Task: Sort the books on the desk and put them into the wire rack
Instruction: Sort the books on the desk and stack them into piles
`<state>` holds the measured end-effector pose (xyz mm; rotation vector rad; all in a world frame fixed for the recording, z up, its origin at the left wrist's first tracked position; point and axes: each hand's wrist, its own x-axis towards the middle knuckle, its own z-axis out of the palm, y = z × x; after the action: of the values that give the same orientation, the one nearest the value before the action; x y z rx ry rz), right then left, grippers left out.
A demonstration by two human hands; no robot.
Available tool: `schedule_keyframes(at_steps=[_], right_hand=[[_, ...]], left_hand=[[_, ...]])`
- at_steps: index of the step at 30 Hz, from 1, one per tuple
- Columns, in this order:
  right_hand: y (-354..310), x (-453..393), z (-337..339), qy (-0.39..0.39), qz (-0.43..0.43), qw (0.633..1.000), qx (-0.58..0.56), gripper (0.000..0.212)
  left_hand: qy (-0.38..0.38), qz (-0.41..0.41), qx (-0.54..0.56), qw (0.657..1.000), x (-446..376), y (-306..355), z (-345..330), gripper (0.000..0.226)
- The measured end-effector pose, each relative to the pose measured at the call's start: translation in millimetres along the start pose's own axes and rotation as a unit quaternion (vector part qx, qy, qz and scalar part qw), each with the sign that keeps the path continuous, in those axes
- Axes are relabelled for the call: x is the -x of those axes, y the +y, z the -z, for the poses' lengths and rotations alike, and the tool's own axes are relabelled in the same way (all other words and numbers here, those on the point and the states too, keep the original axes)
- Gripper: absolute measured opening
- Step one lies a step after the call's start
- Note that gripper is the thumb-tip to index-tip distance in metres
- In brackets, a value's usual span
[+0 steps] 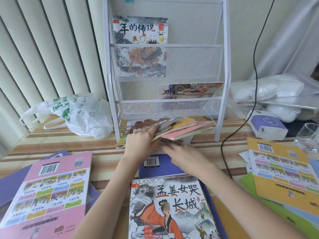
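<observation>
A white wire rack [222, 66] stands at the back of the desk. Its upper pocket holds a picture book [140, 31], its lower pocket another book [188, 91]. At the rack's foot lies a fanned stack of thin books [186, 129]. My left hand [141, 142] grips the stack's left end, fingers on top. My right hand [183, 156] lies just below the stack with straight fingers, blurred, above a purple book [155, 167]. Near me lie a picture book with a woman in orange [169, 204], a pink book [50, 190] and a yellow book [283, 169].
A white plastic bag [81, 114] lies left of the rack. A black cable [241, 130] runs down the right side. A tissue box [267, 125], a glass [309, 137] and white bundles [269, 90] crowd the right back. Vertical blinds hang at the left.
</observation>
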<state>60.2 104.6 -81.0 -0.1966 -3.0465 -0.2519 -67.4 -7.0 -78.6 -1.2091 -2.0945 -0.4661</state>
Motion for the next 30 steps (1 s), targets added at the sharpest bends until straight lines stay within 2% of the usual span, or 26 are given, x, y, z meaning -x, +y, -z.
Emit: schedule_keyframes(at_steps=[3, 6, 8, 10, 12, 14, 18, 20, 21, 23, 25, 28, 30], right_hand=[[-11.0, -8.5, 3.0, 0.039, -0.057, 0.996, 0.051, 0.053], [-17.3, -16.0, 6.1, 0.015, -0.135, 0.991, 0.013, 0.056], [-14.4, -10.8, 15.9, 0.012, -0.135, 0.991, -0.014, 0.056], [-8.4, 8.7, 31.3, -0.001, -0.107, 0.994, -0.021, 0.058], [-1.2, 35.9, 48.8, -0.013, -0.095, 0.994, -0.046, 0.071], [6.9, 59.5, 62.5, 0.022, -0.102, 0.991, -0.085, 0.073], [19.1, 91.2, 87.1, 0.087, -0.095, 0.962, -0.24, 0.047], [19.9, 102.6, 101.6, 0.094, -0.094, 0.949, -0.286, 0.035], [20.2, 106.6, 106.9, 0.095, -0.088, 0.944, -0.303, 0.031], [18.0, 111.7, 116.6, 0.126, -0.08, 0.933, -0.327, 0.024], [15.8, 114.1, 123.0, 0.196, -0.086, 0.908, -0.36, 0.023], [12.3, 115.6, 125.1, 0.278, -0.111, 0.859, -0.415, 0.019], [10.0, 115.1, 122.7, 0.307, -0.131, 0.826, -0.454, 0.013]], left_hand=[[-0.006, 0.002, 0.007, 1.0, 0.8, 0.1, 0.8, 0.043], [-0.001, 0.001, 0.009, 1.0, -1.6, -0.3, 4.1, 0.037], [-0.008, -0.008, -0.002, 1.0, -2.8, -1.2, 7.1, 0.036], [-0.064, 0.016, 0.021, 0.998, -2.5, 1.5, 9.5, 0.041], [-0.104, 0.046, 0.051, 0.992, -3.4, 1.7, 9.4, 0.049], [-0.116, 0.056, 0.081, 0.988, -5.6, 3.3, 15.1, 0.062], [-0.219, 0.047, 0.011, 0.975, -3.3, 5.9, 21.6, 0.051], [-0.285, 0.041, -0.04, 0.957, 6.3, 19.2, 34.5, 0.045], [-0.343, 0.064, -0.023, 0.937, 11.8, 26.8, 43.0, 0.04], [-0.36, 0.087, -0.002, 0.929, 17.4, 35.3, 55.5, 0.037], [-0.365, 0.038, 0.027, 0.93, 18.9, 24.2, 52.7, 0.036], [-0.401, 0.073, 0.153, 0.9, 14.3, 10.2, 57.2, 0.047], [-0.383, 0.118, 0.307, 0.863, 15.4, 12.1, 82.0, 0.049]])
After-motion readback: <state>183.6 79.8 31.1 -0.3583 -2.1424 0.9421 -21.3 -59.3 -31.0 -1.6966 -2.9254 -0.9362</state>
